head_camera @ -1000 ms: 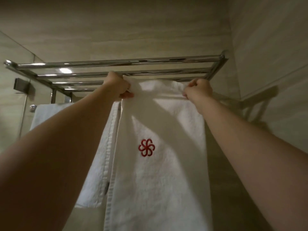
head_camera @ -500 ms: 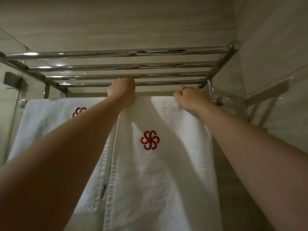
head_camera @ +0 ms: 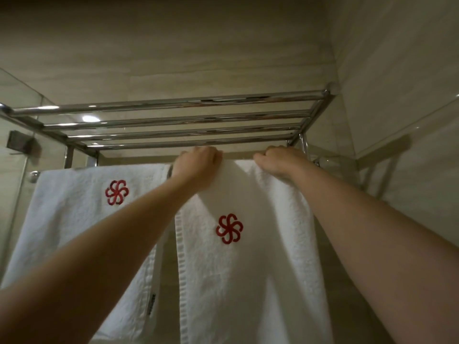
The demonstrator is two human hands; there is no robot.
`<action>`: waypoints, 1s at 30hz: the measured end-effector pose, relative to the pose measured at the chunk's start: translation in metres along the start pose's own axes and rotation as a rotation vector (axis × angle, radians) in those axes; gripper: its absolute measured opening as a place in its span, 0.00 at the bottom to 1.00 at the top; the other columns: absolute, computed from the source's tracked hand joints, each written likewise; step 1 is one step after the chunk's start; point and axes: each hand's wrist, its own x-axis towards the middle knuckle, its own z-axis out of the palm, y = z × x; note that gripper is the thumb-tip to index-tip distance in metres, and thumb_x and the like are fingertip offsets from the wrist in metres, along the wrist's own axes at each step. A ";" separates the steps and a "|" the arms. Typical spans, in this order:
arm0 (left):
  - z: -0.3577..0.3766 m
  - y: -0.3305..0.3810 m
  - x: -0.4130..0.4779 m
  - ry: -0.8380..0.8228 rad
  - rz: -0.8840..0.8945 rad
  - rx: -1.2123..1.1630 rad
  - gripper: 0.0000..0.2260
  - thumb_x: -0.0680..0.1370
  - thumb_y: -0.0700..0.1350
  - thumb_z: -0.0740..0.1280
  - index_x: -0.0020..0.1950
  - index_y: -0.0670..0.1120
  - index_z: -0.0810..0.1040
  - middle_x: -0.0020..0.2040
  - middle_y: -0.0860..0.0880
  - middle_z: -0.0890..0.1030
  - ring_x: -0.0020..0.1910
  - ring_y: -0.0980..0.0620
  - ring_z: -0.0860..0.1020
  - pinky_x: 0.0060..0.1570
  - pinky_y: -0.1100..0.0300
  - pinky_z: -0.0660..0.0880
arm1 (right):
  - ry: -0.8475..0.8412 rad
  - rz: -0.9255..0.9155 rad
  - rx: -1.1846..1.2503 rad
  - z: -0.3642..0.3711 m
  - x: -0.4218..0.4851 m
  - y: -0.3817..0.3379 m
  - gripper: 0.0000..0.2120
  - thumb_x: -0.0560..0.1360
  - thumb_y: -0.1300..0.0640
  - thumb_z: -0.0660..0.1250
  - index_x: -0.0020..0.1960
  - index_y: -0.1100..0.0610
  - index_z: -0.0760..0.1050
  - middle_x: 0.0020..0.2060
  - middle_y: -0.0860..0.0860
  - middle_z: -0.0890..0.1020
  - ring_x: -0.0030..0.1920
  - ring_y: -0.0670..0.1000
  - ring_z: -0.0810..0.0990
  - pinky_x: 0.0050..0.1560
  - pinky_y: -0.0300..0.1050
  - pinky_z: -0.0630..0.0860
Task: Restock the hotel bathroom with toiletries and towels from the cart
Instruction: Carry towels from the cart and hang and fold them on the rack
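Fingers (head_camera: 212, 155) grip the top of the vertically hanging towel (head_camera: 231, 274).

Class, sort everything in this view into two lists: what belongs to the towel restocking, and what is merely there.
Belongs to the job: towel being hung, left hand and right hand gripping its top edge, hung towel beside it, chrome rack.
Merely there: glass panel, dark bracket, tiled wall.

Above my head: chrome wall rack (head_camera: 173, 119). Two white towels hang from it side by side, left towel (head_camera: 74, 219), right towel (head_camera: 223, 281).
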 end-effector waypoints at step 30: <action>0.046 -0.007 -0.088 0.395 -0.191 -0.506 0.25 0.76 0.49 0.66 0.69 0.49 0.62 0.70 0.48 0.63 0.68 0.48 0.63 0.67 0.47 0.66 | 0.362 -0.219 0.015 0.029 -0.003 0.011 0.29 0.80 0.44 0.45 0.29 0.56 0.68 0.23 0.51 0.70 0.26 0.53 0.71 0.41 0.47 0.76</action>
